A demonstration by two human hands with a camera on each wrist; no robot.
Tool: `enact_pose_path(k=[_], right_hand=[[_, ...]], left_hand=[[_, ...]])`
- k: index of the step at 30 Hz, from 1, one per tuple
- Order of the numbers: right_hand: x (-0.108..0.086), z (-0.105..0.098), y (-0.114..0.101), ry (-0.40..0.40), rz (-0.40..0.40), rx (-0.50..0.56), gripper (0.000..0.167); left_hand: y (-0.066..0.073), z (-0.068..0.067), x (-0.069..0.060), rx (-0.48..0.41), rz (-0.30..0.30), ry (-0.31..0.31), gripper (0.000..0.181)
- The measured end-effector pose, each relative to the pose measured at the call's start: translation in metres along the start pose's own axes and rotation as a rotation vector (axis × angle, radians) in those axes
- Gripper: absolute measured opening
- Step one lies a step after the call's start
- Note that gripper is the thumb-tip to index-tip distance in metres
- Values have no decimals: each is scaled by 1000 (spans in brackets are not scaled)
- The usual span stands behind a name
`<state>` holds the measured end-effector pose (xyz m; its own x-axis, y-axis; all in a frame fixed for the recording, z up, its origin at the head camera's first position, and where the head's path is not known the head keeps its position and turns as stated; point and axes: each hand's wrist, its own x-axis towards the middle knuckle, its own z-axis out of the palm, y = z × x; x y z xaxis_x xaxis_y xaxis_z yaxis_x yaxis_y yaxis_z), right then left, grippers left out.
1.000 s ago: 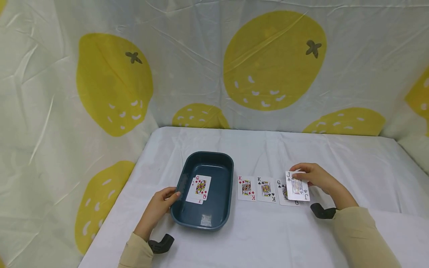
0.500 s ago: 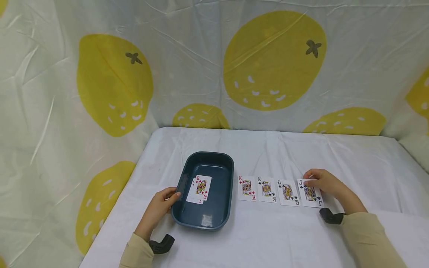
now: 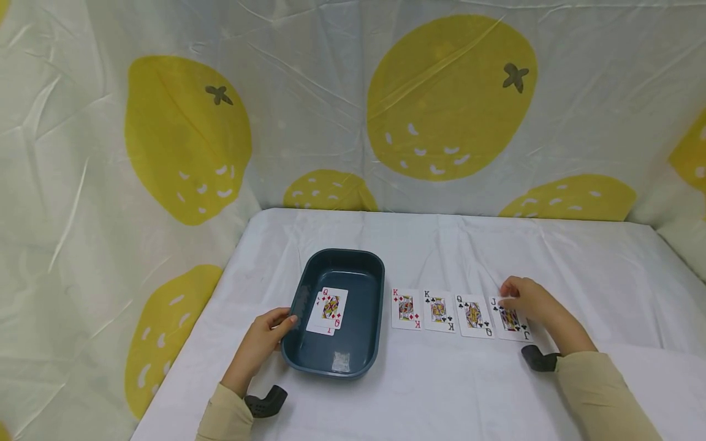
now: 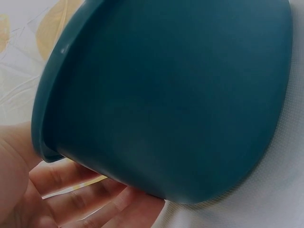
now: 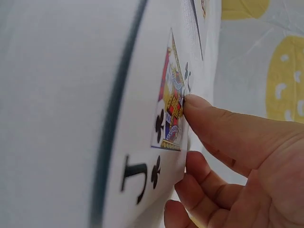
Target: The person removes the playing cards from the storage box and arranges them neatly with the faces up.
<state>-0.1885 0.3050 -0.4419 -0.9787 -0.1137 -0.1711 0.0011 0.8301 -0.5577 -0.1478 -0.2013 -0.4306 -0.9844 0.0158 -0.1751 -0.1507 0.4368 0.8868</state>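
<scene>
My left hand (image 3: 261, 343) grips the left rim of a dark blue rectangular tray (image 3: 364, 355), thumb over the rim and fingers against the outer wall, as the left wrist view shows. Inside lie two overlapping playing cards, a queen of diamonds (image 3: 331, 309) on top. Right of the tray, a row of face-up cards holds a king of diamonds (image 3: 406, 310), king of clubs (image 3: 439, 311), queen of clubs (image 3: 474, 316) and jack of clubs (image 3: 512, 320). My right hand (image 3: 535, 300) pinches the jack's upper right edge, its thumb on the card face (image 5: 166, 109).
A white cloth (image 3: 441, 392) covers the table. Behind it hangs a pale curtain (image 3: 309, 110) printed with large yellow lemons. Black wrist devices (image 3: 266, 401) sit by both sleeves.
The right hand has carried the jack of clubs rightward from over the queen of clubs and laid it at the row's right end. The left hand and tray have stayed still.
</scene>
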Motion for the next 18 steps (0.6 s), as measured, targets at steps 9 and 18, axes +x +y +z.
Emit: enact_pose_path(k=[9,18], right_hand=[[-3,-5,-2,1,-18,6,30],[1,-14,-21,44,-31,0,41]], left_hand=[[0,0,0,-4,-2,-1,33],[1,0,0,-1,4,2,32]])
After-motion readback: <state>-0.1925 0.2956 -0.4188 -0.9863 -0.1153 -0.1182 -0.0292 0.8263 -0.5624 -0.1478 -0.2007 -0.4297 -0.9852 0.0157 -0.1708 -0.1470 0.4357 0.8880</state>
